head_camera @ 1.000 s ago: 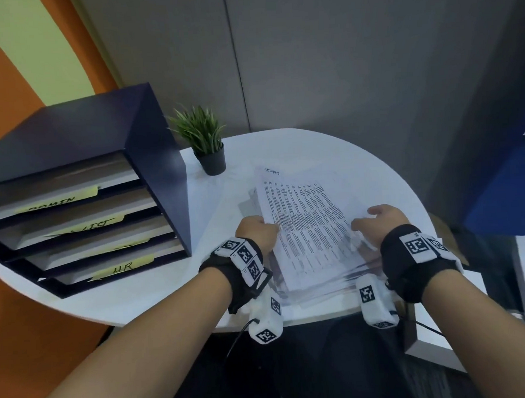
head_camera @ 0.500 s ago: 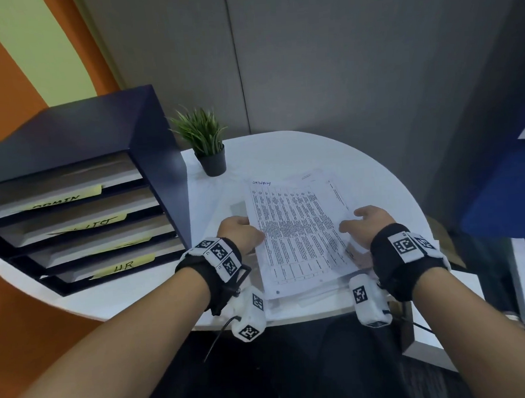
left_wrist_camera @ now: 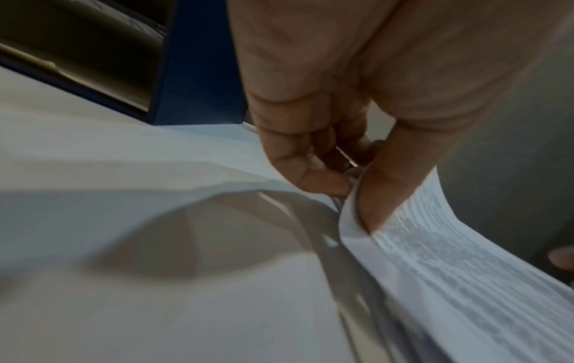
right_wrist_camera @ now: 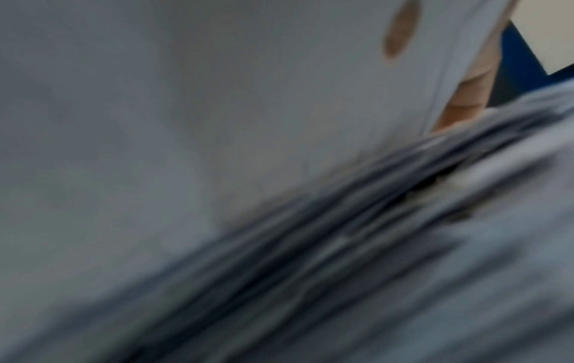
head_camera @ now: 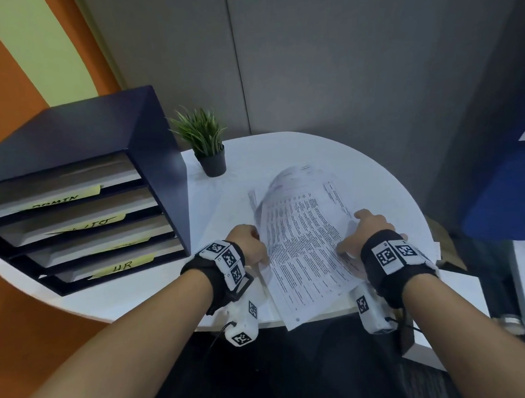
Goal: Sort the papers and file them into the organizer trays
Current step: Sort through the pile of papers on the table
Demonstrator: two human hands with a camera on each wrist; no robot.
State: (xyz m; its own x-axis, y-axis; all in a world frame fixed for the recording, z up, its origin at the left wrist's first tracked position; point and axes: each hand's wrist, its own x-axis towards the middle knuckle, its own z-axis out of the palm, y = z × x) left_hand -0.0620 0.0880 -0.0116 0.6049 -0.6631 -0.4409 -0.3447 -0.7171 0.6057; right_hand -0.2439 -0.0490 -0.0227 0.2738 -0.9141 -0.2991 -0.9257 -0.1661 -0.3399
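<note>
Top sheet [head_camera: 303, 245] is pinched at its left edge by left hand [head_camera: 247, 242], thumb on top; right hand [head_camera: 363, 234] grip can't be told. Paper stack [head_camera: 428, 251] lies on worktop [head_camera: 328, 152], right of organizer [head_camera: 81, 190].

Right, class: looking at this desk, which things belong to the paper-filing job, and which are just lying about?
Part of the job:
- printed papers, pinched at one edge by the left hand and held by the right hand
- dark blue organizer with labelled trays

Just lying about:
- small potted plant
- round white table, which only carries everything
</note>
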